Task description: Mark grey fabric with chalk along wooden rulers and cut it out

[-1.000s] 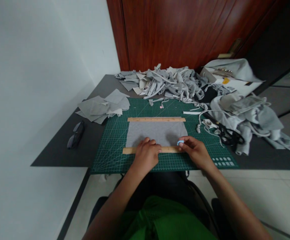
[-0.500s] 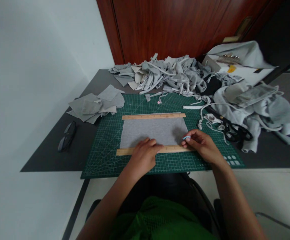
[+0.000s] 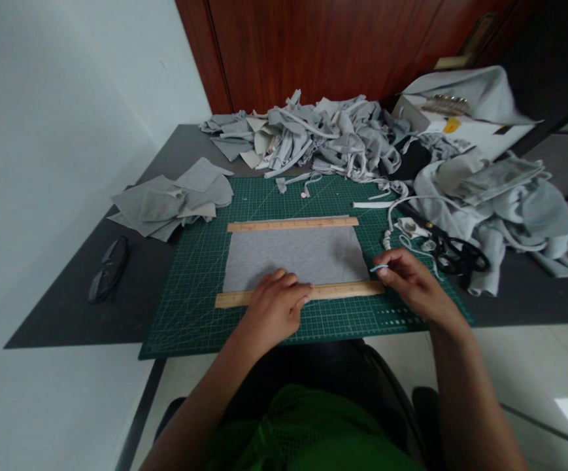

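Pressing a wooden ruler (image 3: pixel 347 290), laid nine-to-three, on the grey fabric (image 3: pixel 293 254) at twelve o'clock with the left hand (image 3: pixel 274 306) flattened, and pinching a blue piece (image 3: pixel 376 268) in the right hand (image 3: pixel 414 288), nearer its four-o'clock corner.

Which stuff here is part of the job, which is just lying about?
Likely in use:
- near wooden ruler, under left hand
- small pale-blue piece, in right hand
- grey fabric sheet
- far wooden ruler
- green mat

Likely lying about:
- dark glasses
- black-handled scissors
- fabric heap at back
- white box
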Tool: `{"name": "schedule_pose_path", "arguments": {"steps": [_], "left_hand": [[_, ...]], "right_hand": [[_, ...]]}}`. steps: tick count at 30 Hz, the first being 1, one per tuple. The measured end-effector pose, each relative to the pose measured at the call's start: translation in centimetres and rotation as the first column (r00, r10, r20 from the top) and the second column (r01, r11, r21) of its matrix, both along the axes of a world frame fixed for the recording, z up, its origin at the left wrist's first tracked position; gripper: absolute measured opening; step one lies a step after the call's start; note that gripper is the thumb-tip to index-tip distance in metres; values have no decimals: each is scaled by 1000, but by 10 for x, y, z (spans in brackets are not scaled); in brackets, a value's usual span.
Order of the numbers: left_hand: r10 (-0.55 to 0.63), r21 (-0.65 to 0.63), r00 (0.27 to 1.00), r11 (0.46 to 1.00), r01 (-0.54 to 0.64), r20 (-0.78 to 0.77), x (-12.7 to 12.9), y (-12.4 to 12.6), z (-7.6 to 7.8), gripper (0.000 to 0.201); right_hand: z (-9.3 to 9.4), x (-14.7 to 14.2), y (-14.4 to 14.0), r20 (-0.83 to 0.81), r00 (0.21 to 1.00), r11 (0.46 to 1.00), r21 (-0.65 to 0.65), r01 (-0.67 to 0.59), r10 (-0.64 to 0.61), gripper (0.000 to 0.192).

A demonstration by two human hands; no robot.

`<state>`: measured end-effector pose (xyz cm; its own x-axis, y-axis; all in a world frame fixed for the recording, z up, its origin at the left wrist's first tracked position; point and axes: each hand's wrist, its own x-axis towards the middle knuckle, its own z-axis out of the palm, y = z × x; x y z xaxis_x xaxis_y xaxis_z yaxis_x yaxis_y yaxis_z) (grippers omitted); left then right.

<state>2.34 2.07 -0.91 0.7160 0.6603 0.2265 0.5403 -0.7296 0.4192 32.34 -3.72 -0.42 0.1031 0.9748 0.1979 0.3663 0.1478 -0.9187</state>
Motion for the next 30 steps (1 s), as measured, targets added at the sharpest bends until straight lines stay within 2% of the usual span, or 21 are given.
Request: {"name": "schedule_pose_path", "arguments": {"steps": [6, 10, 15, 17, 19, 25, 28, 30], "left_hand": [[-10, 4, 1000, 1000, 10, 23, -1, 1, -3, 21], [-13, 9, 999, 1000, 12, 32, -1, 1, -3, 23], [-19, 5, 999, 1000, 19, 30, -1, 1, -2, 23], [-15, 5, 1000, 1000, 15, 21, -1, 1, -2, 26], [-13, 1, 1000, 1000, 13, 25, -1, 1, -3, 30], [-26, 0, 999, 1000, 26, 48, -1, 1, -3, 33], [-5, 3, 998, 1000, 4, 67, 0, 0, -5, 30], [8, 3, 997, 1000, -9, 79, -1, -1, -7, 31]], "right_hand": [[8, -15, -4, 118, 977, 981, -93, -168, 178, 22], [11, -26, -7, 190, 952, 967, -132, -217, 239, 18], [8, -38, -5, 301, 908, 957, -73, -282, 291, 12], [7, -44, -4, 356, 888, 955, -43, -294, 289, 8], [5, -50, -3, 414, 869, 958, -22, -287, 270, 12], [0, -60, -12, 614, 756, 932, 87, -353, 229, 17], [-6, -58, -20, 633, 754, 935, 135, -329, 174, 19], [-8, -57, -25, 601, 783, 933, 166, -319, 161, 25]]}}
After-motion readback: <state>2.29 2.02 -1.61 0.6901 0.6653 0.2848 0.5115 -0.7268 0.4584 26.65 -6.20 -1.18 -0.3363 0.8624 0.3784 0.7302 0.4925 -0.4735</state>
